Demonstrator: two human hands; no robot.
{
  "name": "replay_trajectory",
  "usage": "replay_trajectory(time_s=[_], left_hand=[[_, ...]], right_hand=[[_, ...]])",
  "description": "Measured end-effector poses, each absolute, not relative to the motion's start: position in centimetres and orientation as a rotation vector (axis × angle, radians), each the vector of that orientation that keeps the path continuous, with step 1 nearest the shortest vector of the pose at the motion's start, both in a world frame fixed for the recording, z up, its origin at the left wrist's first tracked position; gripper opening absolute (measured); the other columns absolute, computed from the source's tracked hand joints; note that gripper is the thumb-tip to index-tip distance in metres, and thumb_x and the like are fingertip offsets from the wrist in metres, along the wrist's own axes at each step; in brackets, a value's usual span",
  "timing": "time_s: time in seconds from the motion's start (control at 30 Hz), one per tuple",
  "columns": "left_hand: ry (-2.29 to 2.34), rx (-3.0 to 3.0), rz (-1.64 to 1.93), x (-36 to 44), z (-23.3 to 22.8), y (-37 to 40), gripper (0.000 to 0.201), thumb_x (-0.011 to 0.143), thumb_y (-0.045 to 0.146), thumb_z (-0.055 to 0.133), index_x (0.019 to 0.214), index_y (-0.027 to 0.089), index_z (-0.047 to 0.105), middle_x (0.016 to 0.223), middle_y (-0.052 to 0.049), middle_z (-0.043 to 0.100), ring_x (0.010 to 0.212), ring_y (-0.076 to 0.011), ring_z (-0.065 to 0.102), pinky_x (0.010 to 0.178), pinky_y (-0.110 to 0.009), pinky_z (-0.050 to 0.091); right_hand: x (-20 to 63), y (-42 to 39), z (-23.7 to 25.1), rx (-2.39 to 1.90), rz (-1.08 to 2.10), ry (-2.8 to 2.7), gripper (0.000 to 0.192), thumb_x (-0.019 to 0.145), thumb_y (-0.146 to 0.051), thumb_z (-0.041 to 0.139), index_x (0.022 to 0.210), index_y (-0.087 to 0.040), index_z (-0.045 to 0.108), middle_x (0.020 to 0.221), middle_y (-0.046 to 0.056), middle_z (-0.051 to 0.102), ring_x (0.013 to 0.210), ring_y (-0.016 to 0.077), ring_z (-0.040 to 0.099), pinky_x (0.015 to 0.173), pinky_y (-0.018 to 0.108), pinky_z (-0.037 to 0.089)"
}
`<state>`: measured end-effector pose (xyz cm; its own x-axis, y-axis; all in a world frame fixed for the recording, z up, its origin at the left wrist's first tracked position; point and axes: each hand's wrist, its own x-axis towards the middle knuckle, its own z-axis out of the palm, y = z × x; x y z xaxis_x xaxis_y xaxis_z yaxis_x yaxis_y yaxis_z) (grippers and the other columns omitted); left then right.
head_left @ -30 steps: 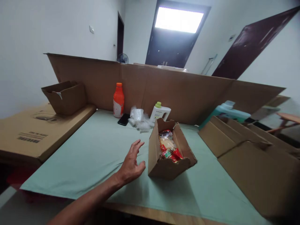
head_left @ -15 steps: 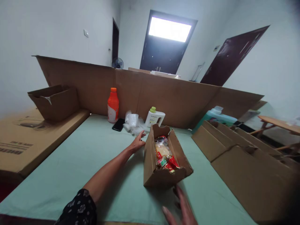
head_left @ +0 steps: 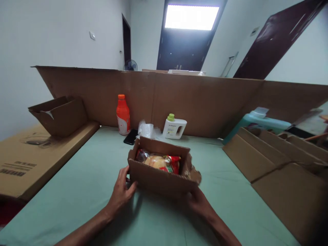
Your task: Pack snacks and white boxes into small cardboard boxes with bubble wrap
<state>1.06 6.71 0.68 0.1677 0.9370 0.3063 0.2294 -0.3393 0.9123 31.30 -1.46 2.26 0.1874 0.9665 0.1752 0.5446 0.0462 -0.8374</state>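
holding both ends, left hand [head_left: 121, 191] and right hand [head_left: 198, 203] grip snack-filled cardboard box [head_left: 159, 179].

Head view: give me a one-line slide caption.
Both hands, left hand and right hand, grip an open cardboard box of snack packets on a green tablecloth.

Green table cover [head_left: 77, 184] spans the work surface. Tall cardboard sheet [head_left: 205, 102] stands upright along its far edge. In front of the sheet, left to right: orange bottle [head_left: 123, 115], black phone [head_left: 130, 137] lying flat, crumpled clear wrap [head_left: 146, 129], white jug with green cap [head_left: 174, 127]. Open empty carton [head_left: 60, 114] sits on a flat printed box [head_left: 33, 153] at left. Folded cardboard flats [head_left: 279, 164] lie at right, teal container [head_left: 256, 119] behind them.
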Motion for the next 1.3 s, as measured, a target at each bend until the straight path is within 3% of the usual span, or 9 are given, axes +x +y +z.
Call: replay_trajectory(time_s=[0.17, 0.33, 0.6, 0.7, 0.8, 0.93, 1.07, 1.2, 1.3], left_hand=[[1.247, 1.677, 1.318, 1.0, 0.1, 9.6, 0.049, 0.085, 0.033, 0.058, 0.133, 0.021, 0.051, 0.120, -0.011, 0.056, 0.106, -0.0239, 0.057, 0.084, -0.037, 0.053], [1.282, 1.674, 1.212, 1.0, -1.5, 10.6, 0.041, 0.081, 0.034, 0.062, 0.119, 0.017, 0.059, 0.110, -0.011, 0.061, 0.100, -0.0258, 0.061, 0.084, -0.039, 0.054], [1.355, 1.778, 1.211, 0.9, -3.3, 10.9, 0.040, 0.081, 0.035, 0.060, 0.117, 0.016, 0.058, 0.111, -0.013, 0.065, 0.103, -0.0277, 0.063, 0.089, -0.042, 0.055], [1.381, 1.816, 1.213, 0.9, -3.9, 10.9, 0.035, 0.083, 0.035, 0.058, 0.113, 0.017, 0.059, 0.103, -0.011, 0.066, 0.094, -0.0263, 0.064, 0.081, -0.040, 0.056], [1.363, 1.835, 1.205, 0.9, -4.0, 11.1, 0.036, 0.082, 0.031, 0.058, 0.116, 0.018, 0.059, 0.105, -0.011, 0.066, 0.091, -0.0259, 0.063, 0.080, -0.040, 0.056], [1.332, 1.800, 1.187, 0.8, -3.6, 11.2, 0.039, 0.078, 0.028, 0.060, 0.116, 0.020, 0.060, 0.105, -0.010, 0.064, 0.095, -0.0276, 0.063, 0.083, -0.042, 0.055], [1.315, 1.765, 1.192, 0.6, -3.0, 11.1, 0.041, 0.078, 0.032, 0.061, 0.117, 0.020, 0.059, 0.105, -0.009, 0.062, 0.100, -0.0282, 0.061, 0.088, -0.044, 0.053], [1.305, 1.784, 1.161, 0.3, -2.1, 10.9, 0.044, 0.080, 0.035, 0.061, 0.121, 0.019, 0.056, 0.108, -0.009, 0.060, 0.101, -0.0264, 0.060, 0.090, -0.042, 0.052], [1.298, 1.756, 1.138, 0.1, -1.5, 10.7, 0.051, 0.080, 0.037, 0.062, 0.126, 0.018, 0.054, 0.112, -0.010, 0.060, 0.098, -0.0247, 0.061, 0.084, -0.039, 0.053]], right_hand=[[31.9, 5.1, 2.8, -1.509, 0.826, -1.569, 0.068, 0.073, -0.053, 0.070, 0.130, -0.016, 0.062, 0.120, 0.015, 0.074, 0.104, 0.0334, 0.071, 0.089, 0.046, 0.059], [37.1, 9.0, 5.9, -1.510, 0.730, -1.655, 0.068, 0.075, -0.052, 0.072, 0.134, -0.020, 0.063, 0.138, 0.014, 0.065, 0.121, 0.0349, 0.064, 0.102, 0.049, 0.053], [31.8, 29.6, 10.4, -1.413, 0.557, -1.699, 0.064, 0.065, -0.045, 0.081, 0.122, -0.019, 0.067, 0.134, 0.014, 0.067, 0.126, 0.0343, 0.060, 0.105, 0.047, 0.048], [29.1, 32.9, 10.6, -1.408, 0.531, -1.687, 0.039, 0.062, -0.039, 0.085, 0.092, -0.018, 0.073, 0.111, 0.013, 0.075, 0.109, 0.0319, 0.068, 0.100, 0.043, 0.050], [30.0, 30.5, 11.6, -1.397, 0.440, -1.620, 0.025, 0.072, -0.043, 0.076, 0.073, -0.020, 0.066, 0.104, 0.011, 0.076, 0.100, 0.0265, 0.069, 0.097, 0.040, 0.051], [35.5, 20.2, 12.2, -1.422, 0.240, -1.381, 0.034, 0.084, -0.054, 0.060, 0.086, -0.021, 0.062, 0.125, 0.014, 0.069, 0.109, 0.0255, 0.066, 0.094, 0.040, 0.051], [39.5, 6.9, 9.3, -1.609, -0.056, -1.214, 0.029, 0.083, -0.051, 0.066, 0.087, -0.023, 0.063, 0.114, 0.011, 0.074, 0.099, 0.0269, 0.069, 0.090, 0.044, 0.053], [37.5, -3.9, 5.5, -1.719, -0.176, -1.747, 0.018, 0.086, -0.041, 0.065, 0.094, -0.025, 0.069, 0.114, 0.010, 0.075, 0.110, 0.0319, 0.067, 0.093, 0.050, 0.050], [33.7, -8.0, 5.2, -1.669, -0.230, -1.965, 0.029, 0.084, -0.036, 0.069, 0.111, -0.026, 0.070, 0.122, 0.011, 0.073, 0.118, 0.0334, 0.064, 0.095, 0.051, 0.048]])
